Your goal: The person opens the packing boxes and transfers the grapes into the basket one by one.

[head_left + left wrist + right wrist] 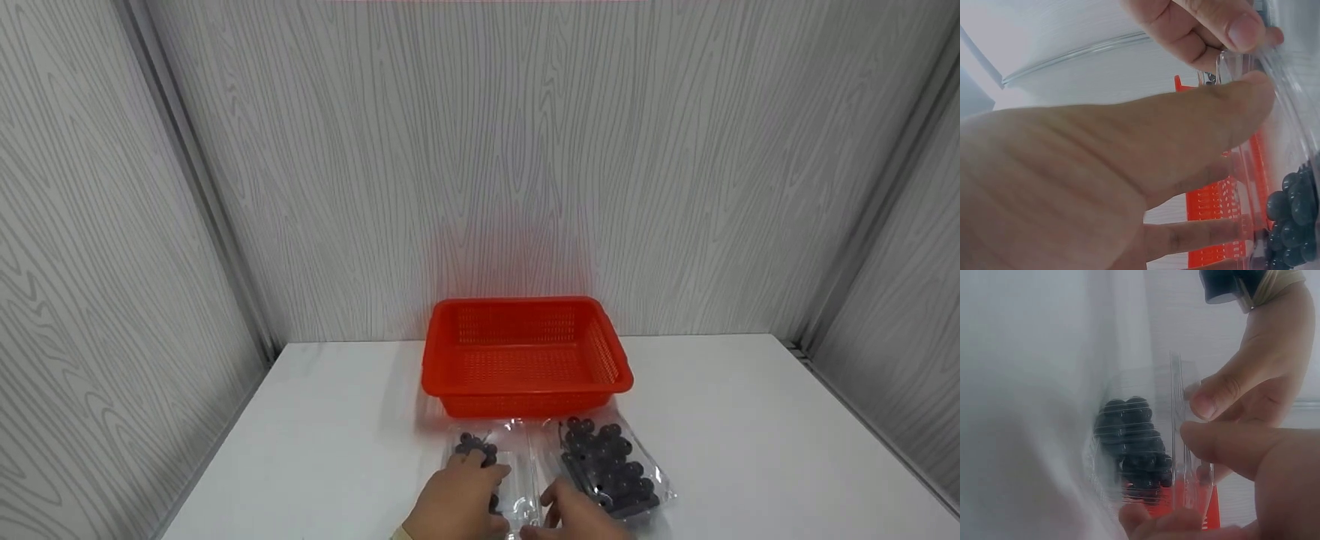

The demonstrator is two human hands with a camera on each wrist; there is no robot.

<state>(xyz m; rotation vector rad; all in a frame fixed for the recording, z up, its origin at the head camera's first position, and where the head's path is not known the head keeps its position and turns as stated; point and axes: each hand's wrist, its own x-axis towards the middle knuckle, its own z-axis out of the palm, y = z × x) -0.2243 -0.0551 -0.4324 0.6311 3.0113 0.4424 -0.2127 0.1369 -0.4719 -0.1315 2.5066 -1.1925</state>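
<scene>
A clear plastic box (517, 480) with dark grapes (477, 448) inside lies in front of the red basket. My left hand (461, 499) spreads over its left part, fingers fairly straight. The left thumb (1213, 112) lies along the box's rim in the left wrist view. My right hand (574, 514) pinches the rim on the right side, close to the left thumb. In the right wrist view, the right thumb (1224, 441) is on one side of the rim and the fingertips (1134, 517) on the other. Grapes (1134, 433) show through the ridged plastic there.
A red slatted basket (525, 394) stands behind the box, near the back wall (517, 150). Another clear pack of dark grapes (611, 465) lies at the right, partly behind my right hand. Everything rests on a white table (315, 450) with panels at both sides.
</scene>
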